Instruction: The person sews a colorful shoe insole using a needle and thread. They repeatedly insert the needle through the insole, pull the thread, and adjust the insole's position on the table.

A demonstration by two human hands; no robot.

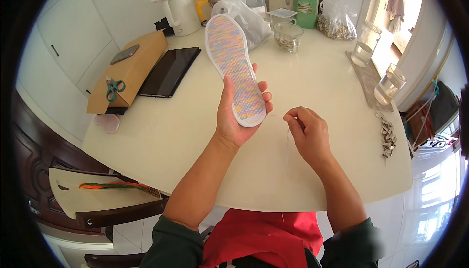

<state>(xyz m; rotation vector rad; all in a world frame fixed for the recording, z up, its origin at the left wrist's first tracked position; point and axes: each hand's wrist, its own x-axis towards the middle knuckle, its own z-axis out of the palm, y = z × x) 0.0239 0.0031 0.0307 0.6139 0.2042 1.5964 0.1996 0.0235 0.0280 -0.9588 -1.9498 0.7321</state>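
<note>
My left hand [238, 121] holds up a shoe insole [234, 70] with a multicoloured woven face and a white edge, thumb on its left side and fingertips around its right. The insole's wide end points up and away, its heel down by my palm. To the right, my right hand [306, 130] has its thumb and forefinger pinched together on a thin line, apparently thread or a needle, that runs left towards the heel. A fine pale thread [287, 143] hangs below these fingertips. Whether a needle is between them is too small to tell.
On the left lie green-handled scissors [115, 89] on a cardboard box [128, 70], a phone [124, 54], a black tablet [170, 71] and another patterned piece [107, 123]. A glass cup [288, 37] stands behind; glass jars [390, 84] of liquid and small loose pieces [387, 136] are right.
</note>
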